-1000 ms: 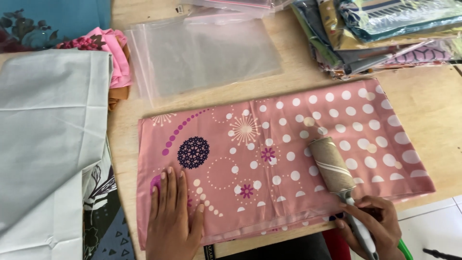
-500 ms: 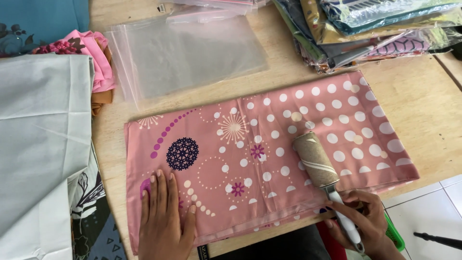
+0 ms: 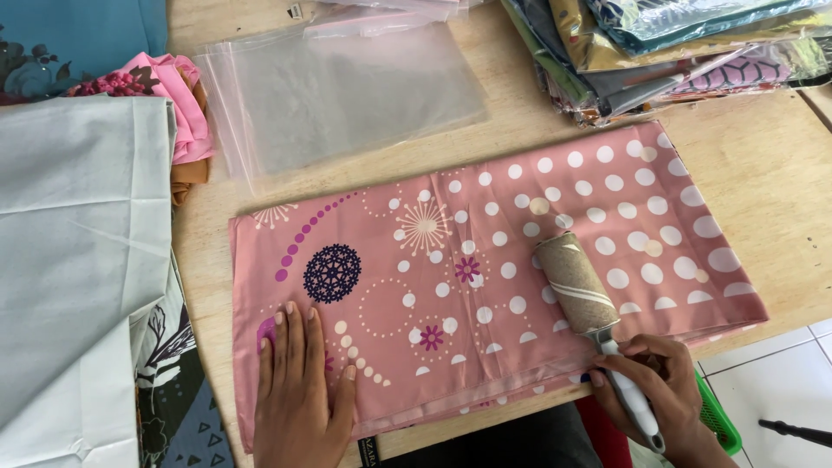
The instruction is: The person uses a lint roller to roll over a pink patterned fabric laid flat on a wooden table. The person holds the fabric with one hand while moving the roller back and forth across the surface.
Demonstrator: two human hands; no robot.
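Worktop: pale wood worktop (image 3: 763, 186), crowded with cloth on three sides; white floor tiles show at the lower right.
Cloth: folded pink fabric (image 3: 485, 286) with white dots and flower prints lies flat near the front edge, its lower hem just overhanging.
Roller: lint roller (image 3: 579, 284) rests on the cloth right of centre, its sheet grey-brown with picked-up fluff.
Right hand: right hand (image 3: 654, 394) closed around the roller's white handle, off the front edge.
Left hand: left hand (image 3: 299, 381) flat, fingers together, pressing the cloth's lower-left corner.
Nearby: clear plastic bag (image 3: 347, 91) just behind the cloth; stack of bagged fabrics (image 3: 659, 43) at the upper right; grey sheet (image 3: 78, 251) on the left.
Risk: only one corner is pinned, so a roller stroke could likely drag the loose right side into wrinkles or off the edge.
Risk: a loaded sheet may lift little more lint.
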